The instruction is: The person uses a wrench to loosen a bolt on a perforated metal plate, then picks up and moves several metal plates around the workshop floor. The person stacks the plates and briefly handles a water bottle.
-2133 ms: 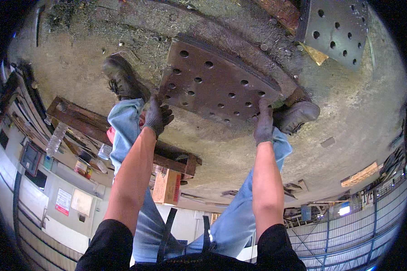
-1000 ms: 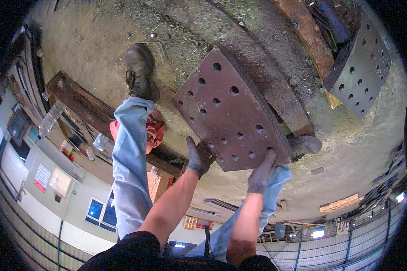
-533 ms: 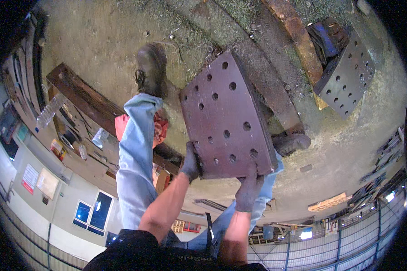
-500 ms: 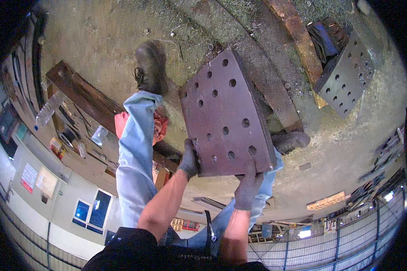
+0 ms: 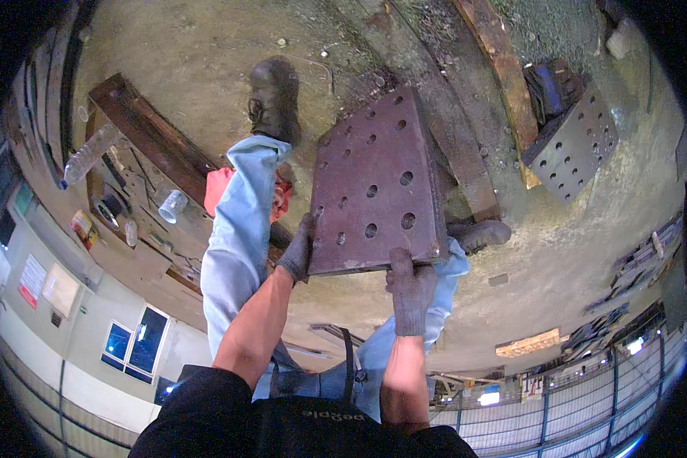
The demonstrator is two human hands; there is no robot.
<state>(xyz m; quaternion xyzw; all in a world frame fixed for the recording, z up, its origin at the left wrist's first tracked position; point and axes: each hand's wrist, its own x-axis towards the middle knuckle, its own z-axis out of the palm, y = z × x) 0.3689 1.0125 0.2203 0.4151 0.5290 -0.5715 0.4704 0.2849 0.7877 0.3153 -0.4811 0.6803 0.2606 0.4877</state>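
Note:
Between my legs is a thick reddish-brown metal plate (image 5: 378, 179) with several round holes through it, tilted with its near edge up toward me. My left hand (image 5: 297, 248), in a dark grey glove, grips the plate's near left corner; its fingertips are partly hidden behind the edge. My right hand (image 5: 412, 290), gloved the same way, is closed on the near edge toward the right corner, thumb on the top face and the other fingers beneath. The far end of the plate lies by rusty steel bars; whether it touches them I cannot tell.
Rusty flat bars (image 5: 465, 153) run along the floor beyond the plate. A greyer drilled plate (image 5: 576, 145) leans at the right beside a dark blue-and-black bundle (image 5: 549, 91). To the left are a rusty beam (image 5: 149, 122), a plastic bottle (image 5: 91, 153), a cup (image 5: 173, 206) and red cloth (image 5: 220, 187).
The plate's near edge has come up and closer, and the plate has turned slightly. Both hands moved with it, still gripping; the right thumb now lies over the top face.

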